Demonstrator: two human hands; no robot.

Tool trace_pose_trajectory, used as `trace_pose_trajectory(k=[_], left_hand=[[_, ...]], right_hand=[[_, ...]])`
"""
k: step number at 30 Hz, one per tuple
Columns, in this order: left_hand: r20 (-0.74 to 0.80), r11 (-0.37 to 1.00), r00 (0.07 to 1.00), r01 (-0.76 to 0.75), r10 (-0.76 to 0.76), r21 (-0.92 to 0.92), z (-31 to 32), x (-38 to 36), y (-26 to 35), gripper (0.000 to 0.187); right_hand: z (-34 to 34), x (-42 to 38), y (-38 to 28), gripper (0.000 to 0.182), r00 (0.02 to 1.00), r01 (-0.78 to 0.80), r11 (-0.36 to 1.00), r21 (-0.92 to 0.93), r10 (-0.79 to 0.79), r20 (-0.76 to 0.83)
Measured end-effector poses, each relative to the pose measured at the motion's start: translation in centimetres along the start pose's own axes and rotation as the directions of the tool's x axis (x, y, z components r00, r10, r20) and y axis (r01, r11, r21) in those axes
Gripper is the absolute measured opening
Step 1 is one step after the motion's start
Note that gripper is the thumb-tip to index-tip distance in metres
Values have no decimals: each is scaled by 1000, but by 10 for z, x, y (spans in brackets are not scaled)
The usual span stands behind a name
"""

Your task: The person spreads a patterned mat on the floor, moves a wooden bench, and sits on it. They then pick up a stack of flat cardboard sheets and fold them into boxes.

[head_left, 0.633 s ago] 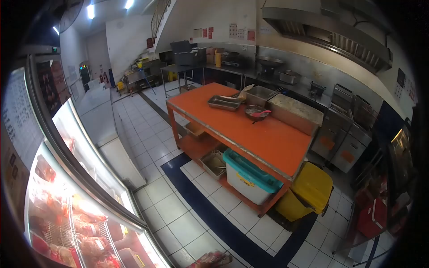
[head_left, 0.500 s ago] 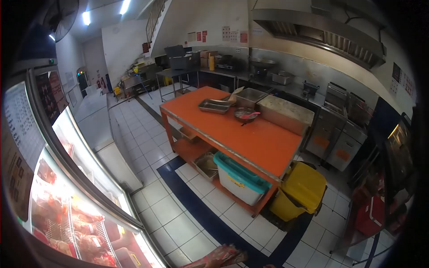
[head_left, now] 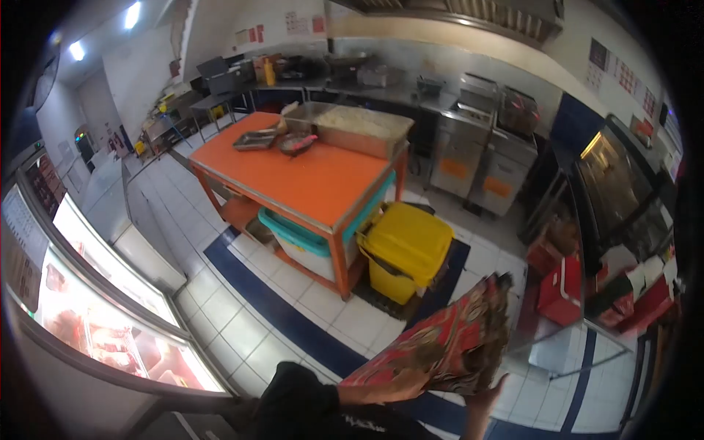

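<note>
A stack of crumpled red patterned sheets or bags (head_left: 455,330) is held at the bottom centre, slanting up to the right. Its exact kind cannot be made out. My left hand (head_left: 403,385) presses on its lower left part, with the black sleeve behind it. Under the lower right edge, my right hand (head_left: 482,402) holds the stack, its thumb sticking up and its other fingers mostly hidden.
Ahead stands an orange table (head_left: 293,169) with metal trays (head_left: 257,139). A yellow bin (head_left: 403,246) is beside its near corner. Lit glass-front fridges (head_left: 110,337) line the left. At right are a red box (head_left: 561,290) on a steel table and fryers (head_left: 462,150) behind.
The view has turned to the right and downward. The red patterned stack, only partly visible at the bottom edge before, has risen into view with both my hands on it.
</note>
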State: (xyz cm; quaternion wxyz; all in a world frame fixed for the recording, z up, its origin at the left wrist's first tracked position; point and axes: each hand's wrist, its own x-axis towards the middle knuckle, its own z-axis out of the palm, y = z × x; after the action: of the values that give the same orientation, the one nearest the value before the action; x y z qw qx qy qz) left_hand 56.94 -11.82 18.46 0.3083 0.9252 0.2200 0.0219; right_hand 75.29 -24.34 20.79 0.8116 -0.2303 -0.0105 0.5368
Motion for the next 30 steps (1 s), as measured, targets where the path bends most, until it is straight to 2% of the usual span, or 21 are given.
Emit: trace_pose_trajectory(k=[1,4,5,6,9,11,12,14,15,16,18,19,20,22,23,25,26,27,28,29,30], left_hand=[[-69,980,977,-201,201,7,6,13,21,71],[-46,920,919,-388,391,57,21,41,91,70],[13,903,904,-426,428,-55,10,48,120,70],[80,878,881,-449,466,-167,-1,55,142,71],[220,754,722,-612,656,-239,20,88,179,84],[18,544,637,-643,771,-540,36,115,220,92],[59,503,579,-647,813,-573,49,129,240,92],[61,273,419,-468,906,-840,80,154,277,95],[141,296,430,-319,892,-900,92,166,292,90],[147,274,390,-293,909,-916,98,179,302,90],[459,535,341,-175,820,-826,121,221,342,60],[378,457,350,-176,857,-872,146,234,356,43],[389,453,309,-170,868,-875,166,250,368,43],[405,484,274,-357,872,-799,201,289,408,35],[391,452,233,-366,891,-813,220,309,429,35],[468,519,306,-113,829,-847,253,345,473,41],[480,519,263,-106,837,-848,258,359,505,41],[478,469,176,93,860,-878,253,368,543,49],[469,424,95,298,878,-855,251,374,578,59],[487,449,52,313,872,-837,255,377,609,59],[414,405,35,143,910,-903,261,377,638,73]], right_hand=[[11,-12,-31,87,997,71,997,20,-71,11],[13,-51,-105,66,962,225,943,-246,-255,-94],[15,-62,-127,56,910,281,884,-374,-369,-188],[23,-82,-146,35,913,270,935,-232,-325,-248],[-28,-137,-180,34,782,316,848,-426,-487,-389],[-14,-162,-187,41,693,274,762,-587,-579,-429],[-12,-175,-195,45,682,202,755,-623,-565,-464],[-18,-192,-208,52,605,384,718,-580,-670,-430],[-34,-202,-218,50,569,407,713,-571,-687,-452],[-43,-212,-223,49,530,419,705,-572,-702,-476],[-69,-227,-258,47,503,511,702,-496,-712,-489],[-84,-230,-274,41,466,497,656,-568,-754,-463],[-100,-234,-289,41,428,512,642,-571,-767,-478],[-125,-247,-333,47,480,605,686,-405,-720,-502],[-136,-254,-356,54,440,551,690,-470,-718,-539],[-157,-264,-408,53,344,577,641,-506,-752,-562],[-175,-272,-428,52,328,570,633,-524,-760,-560],[-179,-281,-449,52,286,586,618,-524,-763,-580],[-175,-289,-474,52,225,470,568,-676,-817,-530],[-176,-294,-493,52,180,329,509,-796,-861,-476],[-184,-291,-506,52,107,381,458,-803,-885,-454]])
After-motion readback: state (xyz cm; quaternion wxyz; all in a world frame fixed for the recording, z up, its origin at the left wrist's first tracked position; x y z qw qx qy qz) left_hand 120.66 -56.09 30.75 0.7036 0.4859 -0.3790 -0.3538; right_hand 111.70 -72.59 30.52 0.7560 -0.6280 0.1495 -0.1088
